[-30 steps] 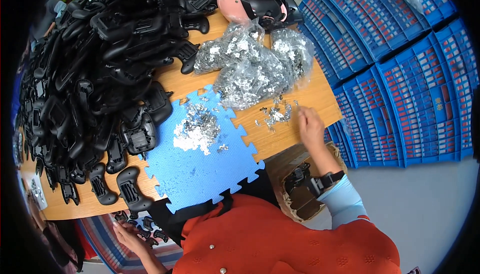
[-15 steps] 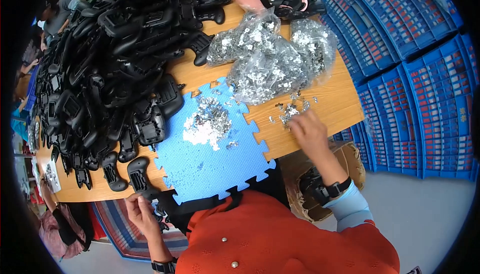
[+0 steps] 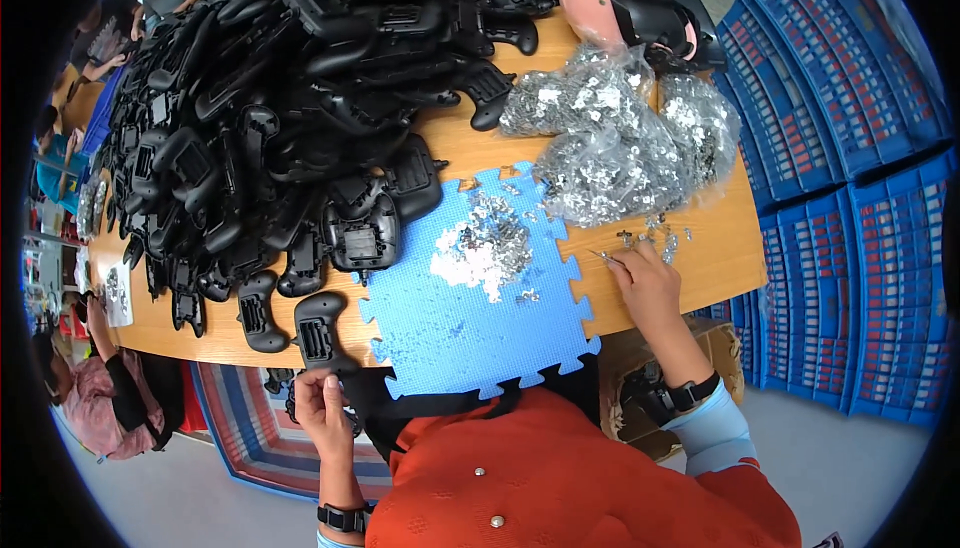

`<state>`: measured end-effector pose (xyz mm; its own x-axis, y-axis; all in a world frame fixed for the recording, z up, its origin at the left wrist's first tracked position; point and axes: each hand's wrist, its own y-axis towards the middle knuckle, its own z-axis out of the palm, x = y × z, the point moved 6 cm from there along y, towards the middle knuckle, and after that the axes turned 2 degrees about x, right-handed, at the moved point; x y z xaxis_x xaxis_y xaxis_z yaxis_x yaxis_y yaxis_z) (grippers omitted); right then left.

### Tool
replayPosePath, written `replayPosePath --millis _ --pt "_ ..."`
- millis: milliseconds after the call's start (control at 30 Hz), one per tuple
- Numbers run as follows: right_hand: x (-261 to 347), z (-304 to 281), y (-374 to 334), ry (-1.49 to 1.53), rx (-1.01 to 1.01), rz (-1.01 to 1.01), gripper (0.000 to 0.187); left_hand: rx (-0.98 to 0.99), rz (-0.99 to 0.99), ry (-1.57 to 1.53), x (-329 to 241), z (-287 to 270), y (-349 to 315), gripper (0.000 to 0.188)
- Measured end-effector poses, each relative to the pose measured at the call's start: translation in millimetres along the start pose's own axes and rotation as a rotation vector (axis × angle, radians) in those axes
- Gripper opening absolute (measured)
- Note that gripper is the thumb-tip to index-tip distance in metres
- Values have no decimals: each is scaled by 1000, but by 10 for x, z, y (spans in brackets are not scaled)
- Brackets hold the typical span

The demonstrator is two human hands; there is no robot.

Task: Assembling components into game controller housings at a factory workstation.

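My right hand [image 3: 650, 286] is over the bare wood right of the blue foam mat [image 3: 420, 333], its fingers pinched on a small thin metal piece [image 3: 604, 257]. Close by lie several loose metal clips [image 3: 668, 238]. A heap of shiny metal clips [image 3: 485, 253] rests on the mat. At the table's front edge, my left hand [image 3: 327, 416] has its fingers curled together; what they hold, if anything, is too small to make out. Just beyond its fingertips lies a black game controller shell [image 3: 318, 332], with a second shell [image 3: 260, 314] to its left.
A tall pile of black controller shells [image 3: 270, 128] covers the table's left. Clear bags of metal clips [image 3: 610, 173] sit at the back right, before a pink and black helmet [image 3: 590, 3]. Blue crates [image 3: 840, 278] stand at the right. Co-workers [image 3: 115, 403] are at the left.
The view has swung, so the table appears farther right. My right hand has drawn back slightly from the loose clips with a small metal piece between its fingers. My left hand stays near the shell.
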<state>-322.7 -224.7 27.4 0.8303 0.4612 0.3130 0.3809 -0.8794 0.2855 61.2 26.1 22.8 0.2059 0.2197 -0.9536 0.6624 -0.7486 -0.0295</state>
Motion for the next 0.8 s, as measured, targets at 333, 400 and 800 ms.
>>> replayPosePath --millis 333,400,800 --pt "70 -2 92 -21 55 28 10 -15 -32 -3 75 -56 91 11" --pt "77 -13 122 -6 63 34 9 -35 -38 -31 117 -97 94 12" --pt "244 -51 258 291 96 84 10 -67 -10 -39 152 -153 155 9"
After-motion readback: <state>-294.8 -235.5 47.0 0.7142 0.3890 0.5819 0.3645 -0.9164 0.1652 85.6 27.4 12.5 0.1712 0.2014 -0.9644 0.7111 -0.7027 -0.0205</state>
